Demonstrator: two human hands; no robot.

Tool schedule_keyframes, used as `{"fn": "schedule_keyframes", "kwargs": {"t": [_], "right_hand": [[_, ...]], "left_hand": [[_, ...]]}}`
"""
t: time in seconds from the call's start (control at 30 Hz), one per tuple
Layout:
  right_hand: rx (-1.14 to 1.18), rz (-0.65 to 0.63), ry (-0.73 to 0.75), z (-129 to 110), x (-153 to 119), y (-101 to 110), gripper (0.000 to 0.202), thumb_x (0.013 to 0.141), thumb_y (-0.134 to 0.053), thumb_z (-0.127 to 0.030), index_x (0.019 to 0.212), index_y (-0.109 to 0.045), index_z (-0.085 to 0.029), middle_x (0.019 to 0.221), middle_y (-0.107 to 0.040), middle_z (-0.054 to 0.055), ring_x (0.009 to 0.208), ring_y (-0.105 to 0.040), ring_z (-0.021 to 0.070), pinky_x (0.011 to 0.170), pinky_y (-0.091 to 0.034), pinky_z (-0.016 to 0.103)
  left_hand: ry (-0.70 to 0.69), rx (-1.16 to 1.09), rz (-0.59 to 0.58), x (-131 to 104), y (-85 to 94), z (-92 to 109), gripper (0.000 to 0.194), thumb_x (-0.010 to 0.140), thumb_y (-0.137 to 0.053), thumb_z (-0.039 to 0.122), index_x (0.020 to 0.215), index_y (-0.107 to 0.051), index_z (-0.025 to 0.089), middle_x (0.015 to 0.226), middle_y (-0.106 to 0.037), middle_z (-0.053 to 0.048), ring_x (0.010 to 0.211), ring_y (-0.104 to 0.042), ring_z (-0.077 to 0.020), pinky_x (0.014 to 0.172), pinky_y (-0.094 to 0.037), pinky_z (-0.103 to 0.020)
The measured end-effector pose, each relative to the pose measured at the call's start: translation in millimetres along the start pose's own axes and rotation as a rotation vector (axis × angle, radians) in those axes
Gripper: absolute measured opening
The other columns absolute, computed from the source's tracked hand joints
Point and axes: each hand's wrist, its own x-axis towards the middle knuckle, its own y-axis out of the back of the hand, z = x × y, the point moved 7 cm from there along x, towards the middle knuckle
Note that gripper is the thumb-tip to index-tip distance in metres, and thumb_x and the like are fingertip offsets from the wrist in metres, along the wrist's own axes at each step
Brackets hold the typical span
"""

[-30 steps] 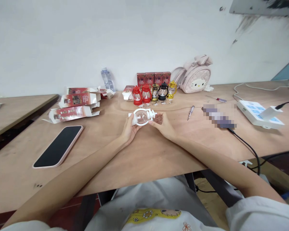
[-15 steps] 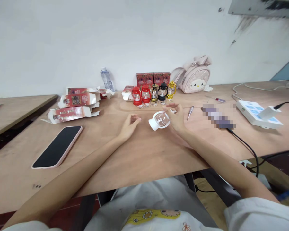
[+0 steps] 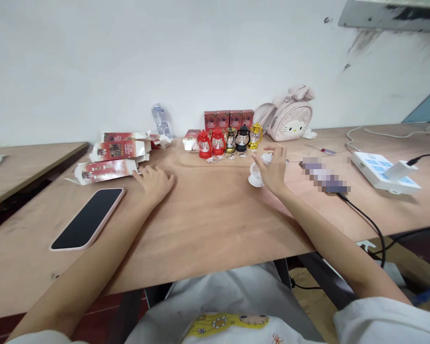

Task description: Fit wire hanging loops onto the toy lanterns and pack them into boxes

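A small white lantern with a clear middle stands base down on the table, tilted slightly, partly hidden behind my fingers. My right hand is closed around its upper part. On the left, my left hand rests palm down, fingers apart, the fingertips at the edge of an opened red box; whether they touch it I cannot tell. Behind the white lantern is a row of small lanterns: a red one, another red one, a bronze one, a black one and a gold one.
More opened boxes lie at the left, near a plastic bottle. Red boxes and a pink bag stand by the wall. A phone, a screwdriver, a charging phone and a power strip lie around.
My left hand has moved left from the table's middle to the opened boxes. My right hand has shifted slightly right, and the white lantern has gone from lying sideways to nearly upright.
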Motion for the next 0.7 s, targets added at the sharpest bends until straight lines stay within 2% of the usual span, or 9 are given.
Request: {"fn": "schedule_keyframes", "kwargs": {"t": [0.1, 0.2, 0.3, 0.4, 0.47, 0.53, 0.63, 0.7], "right_hand": [[-0.08, 0.048, 0.051, -5, -1, 5, 0.045, 0.085, -0.051, -0.055, 0.109, -0.048, -0.017, 0.117, -0.049, 0.014, 0.109, -0.049, 0.0282, 0.092, -0.04, 0.048], [-0.153, 0.113, 0.129, -19, -7, 15, 0.043, 0.086, -0.05, -0.05, 0.113, -0.048, -0.017, 0.126, -0.043, 0.017, 0.118, -0.042, 0.0328, 0.096, -0.035, 0.053], [-0.165, 0.139, 0.189, -33, -14, 22, 0.039, 0.087, -0.048, -0.044, 0.117, -0.046, -0.019, 0.131, -0.039, 0.017, 0.122, -0.04, 0.0336, 0.097, -0.032, 0.055], [-0.14, 0.114, 0.244, -43, -23, 22, 0.036, 0.088, -0.047, -0.038, 0.118, -0.045, -0.019, 0.133, -0.037, 0.018, 0.125, -0.037, 0.0328, 0.099, -0.031, 0.054], [-0.103, 0.07, 0.279, -46, -28, 17, 0.035, 0.088, -0.046, -0.036, 0.118, -0.046, -0.019, 0.132, -0.038, 0.018, 0.125, -0.038, 0.0325, 0.099, -0.032, 0.053], [-0.068, 0.009, 0.309, -48, -33, 9, 0.033, 0.087, -0.046, -0.033, 0.118, -0.046, -0.019, 0.13, -0.04, 0.017, 0.123, -0.039, 0.0323, 0.099, -0.032, 0.053], [-0.03, -0.07, 0.354, -52, -38, -1, 0.032, 0.086, -0.047, -0.029, 0.117, -0.047, -0.02, 0.127, -0.045, 0.016, 0.119, -0.043, 0.0308, 0.098, -0.033, 0.051], [0.002, -0.096, 0.392, -57, -41, -4, 0.032, 0.085, -0.048, -0.026, 0.116, -0.047, -0.02, 0.124, -0.047, 0.015, 0.118, -0.044, 0.0296, 0.097, -0.034, 0.049]], "left_hand": [[0.023, -0.024, -0.101, 1, -2.5, -1, 0.051, 0.078, -0.049, 0.037, 0.109, -0.06, -0.002, 0.119, -0.052, -0.032, 0.115, -0.045, -0.0471, 0.099, -0.021, -0.066], [0.006, -0.041, -0.149, -3, -0.1, 6, 0.046, 0.079, -0.046, 0.033, 0.108, -0.061, 0.0, 0.118, -0.053, -0.029, 0.11, -0.051, -0.0438, 0.095, -0.031, -0.061], [-0.104, -0.133, -0.141, -16, 8.8, 31, 0.044, 0.08, -0.043, 0.03, 0.113, -0.058, 0.004, 0.119, -0.054, -0.026, 0.108, -0.054, -0.0402, 0.094, -0.035, -0.055], [-0.315, -0.357, -0.173, -35, 21.2, 67, 0.044, 0.081, -0.042, 0.028, 0.121, -0.052, 0.012, 0.119, -0.058, -0.017, 0.108, -0.055, -0.0324, 0.096, -0.038, -0.045], [-0.422, -0.362, -0.089, -40, 33.6, 79, 0.04, 0.083, -0.041, 0.028, 0.12, -0.052, 0.016, 0.114, -0.061, -0.014, 0.108, -0.055, -0.0304, 0.1, -0.032, -0.046], [-0.395, -0.297, 0.007, -34, 38.7, 71, 0.039, 0.083, -0.041, 0.028, 0.118, -0.053, 0.016, 0.116, -0.058, -0.015, 0.113, -0.051, -0.0325, 0.103, -0.028, -0.048], [-0.202, -0.181, 0.07, -13, 29.1, 32, 0.044, 0.081, -0.045, 0.031, 0.119, -0.052, 0.01, 0.124, -0.051, -0.023, 0.12, -0.042, -0.0405, 0.103, -0.023, -0.057], [-0.108, -0.106, 0.064, -1, 18.5, 5, 0.047, 0.078, -0.049, 0.03, 0.116, -0.051, 0.002, 0.128, -0.045, -0.031, 0.126, -0.033, -0.047, 0.1, -0.019, -0.066]]}}
